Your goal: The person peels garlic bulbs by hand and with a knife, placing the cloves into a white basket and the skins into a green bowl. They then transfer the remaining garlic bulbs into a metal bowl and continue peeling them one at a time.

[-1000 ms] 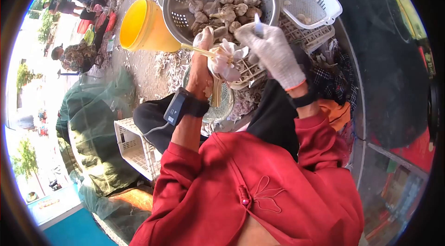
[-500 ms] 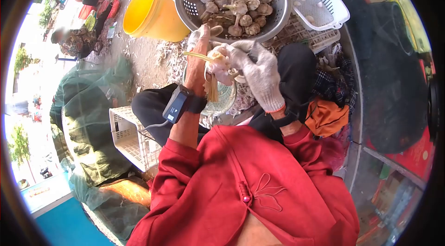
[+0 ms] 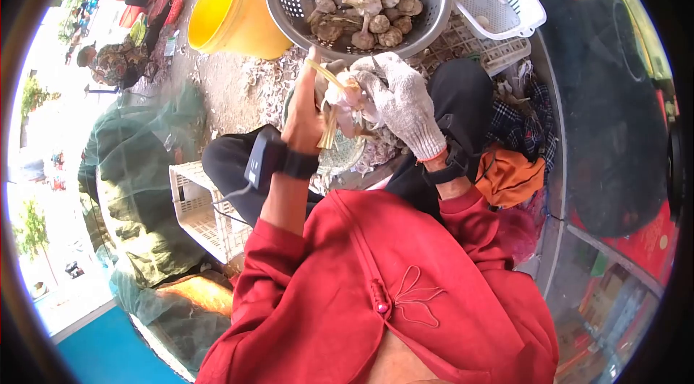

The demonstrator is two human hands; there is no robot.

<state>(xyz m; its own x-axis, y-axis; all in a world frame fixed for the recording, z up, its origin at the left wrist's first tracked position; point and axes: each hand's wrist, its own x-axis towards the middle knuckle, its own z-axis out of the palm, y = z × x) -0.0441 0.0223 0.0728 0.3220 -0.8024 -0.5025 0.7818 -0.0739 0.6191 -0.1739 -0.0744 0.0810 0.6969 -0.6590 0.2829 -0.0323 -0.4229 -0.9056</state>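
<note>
A garlic bulb with a pale dry stalk and loose skin is held in front of my lap. My left hand is closed round it from the left side, thumb pointing up, its other fingers mostly hidden. From the right, my right hand in a whitish knitted glove pinches at the bulb's papery skin. Just beyond both hands stands a metal colander with several unpeeled garlic bulbs in it. Below the held bulb is a pale green perforated basket, partly hidden by my hands.
A yellow bucket stands left of the colander. At its right, a white plastic basket holds a few cloves. A white crate lies by my left knee, an orange cloth by my right. Garlic skins litter the ground; people sit far left.
The garlic bulb has turned a little, and its stalk now tilts upward more steeply. My right hand has shifted closer round it, and my left wrist has rotated.
</note>
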